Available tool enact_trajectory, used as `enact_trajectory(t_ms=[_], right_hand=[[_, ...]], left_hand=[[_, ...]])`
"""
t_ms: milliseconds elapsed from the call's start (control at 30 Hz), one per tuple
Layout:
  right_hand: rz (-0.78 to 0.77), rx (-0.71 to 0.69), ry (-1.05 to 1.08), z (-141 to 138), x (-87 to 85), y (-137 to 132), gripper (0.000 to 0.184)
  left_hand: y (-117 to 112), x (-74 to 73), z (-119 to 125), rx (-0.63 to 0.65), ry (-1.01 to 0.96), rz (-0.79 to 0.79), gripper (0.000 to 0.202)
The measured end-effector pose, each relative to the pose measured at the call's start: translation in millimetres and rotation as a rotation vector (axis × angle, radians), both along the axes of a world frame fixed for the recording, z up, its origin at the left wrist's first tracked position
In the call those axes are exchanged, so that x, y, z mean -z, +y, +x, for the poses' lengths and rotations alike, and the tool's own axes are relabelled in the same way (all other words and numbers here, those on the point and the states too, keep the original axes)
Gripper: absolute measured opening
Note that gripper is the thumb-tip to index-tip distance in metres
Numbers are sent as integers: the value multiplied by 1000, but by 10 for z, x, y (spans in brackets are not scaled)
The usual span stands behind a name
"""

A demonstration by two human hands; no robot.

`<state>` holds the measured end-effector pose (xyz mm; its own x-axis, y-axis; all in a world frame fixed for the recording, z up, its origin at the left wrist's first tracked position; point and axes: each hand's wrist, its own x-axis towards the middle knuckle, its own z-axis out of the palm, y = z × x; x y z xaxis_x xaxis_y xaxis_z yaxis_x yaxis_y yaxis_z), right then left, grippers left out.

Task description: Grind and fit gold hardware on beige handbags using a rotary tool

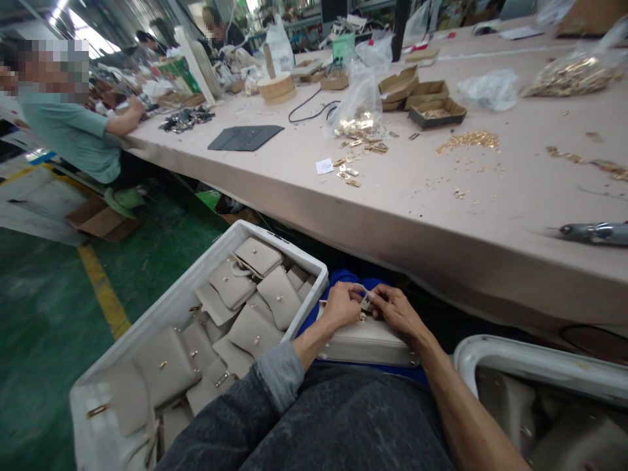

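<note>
A beige handbag point(366, 345) lies across my lap on blue cloth, with a small gold-coloured fitting point(363, 316) on its upper side. Over it, my left hand point(342, 305) is closed, its fingertips pinching a short pale strap point(365, 298) that looks to belong to the bag. From the other side, my right hand point(394, 307) pinches the same strap, thumb and fingers close to my left fingertips. What else may be between the fingertips is too small to make out.
To my left stands a white crate point(196, 288) of similar beige bags; another white bin point(540, 366) with bags is at my right. The table point(417, 229) ahead bears gold plates point(349, 171), small gold parts point(468, 140) and a tool point(596, 232). A person point(73, 127) sits far left.
</note>
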<state>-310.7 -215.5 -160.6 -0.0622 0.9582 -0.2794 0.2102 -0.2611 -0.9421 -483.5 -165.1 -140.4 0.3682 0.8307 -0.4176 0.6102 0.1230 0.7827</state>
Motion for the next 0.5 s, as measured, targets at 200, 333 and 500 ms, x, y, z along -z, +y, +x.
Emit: enact_trajectory(t_ms=[200, 333, 500], right_hand=[[31, -9, 32, 18, -59, -26, 41], [71, 35, 16, 50, -25, -29, 43], [50, 66, 112, 126, -13, -12, 50]], left_hand=[[54, -70, -28, 192, -93, -137, 19], [162, -173, 68, 198, 60, -118, 15], [107, -124, 165, 11, 147, -64, 12]])
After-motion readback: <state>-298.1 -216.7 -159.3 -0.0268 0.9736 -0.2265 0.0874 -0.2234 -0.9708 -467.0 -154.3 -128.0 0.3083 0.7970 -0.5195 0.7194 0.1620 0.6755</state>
